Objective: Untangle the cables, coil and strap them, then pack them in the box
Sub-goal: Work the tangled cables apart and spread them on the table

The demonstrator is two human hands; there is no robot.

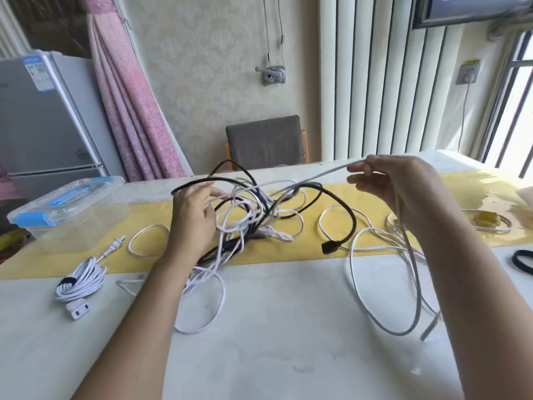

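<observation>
Cable tangle [253,215] in left hand [193,217], one white strand [317,176] in right hand [395,183].

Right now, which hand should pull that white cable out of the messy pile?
Probably the right hand: it pinches the white cable stretched from the tangle; the left hand grips the tangle.

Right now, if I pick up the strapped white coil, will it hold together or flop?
Probably holds: a black strap cinches the coil on one side. Its two free ends, plug and socket, lie outside the bundle, so they would likely dangle. Thin cord, so likely light.
</observation>
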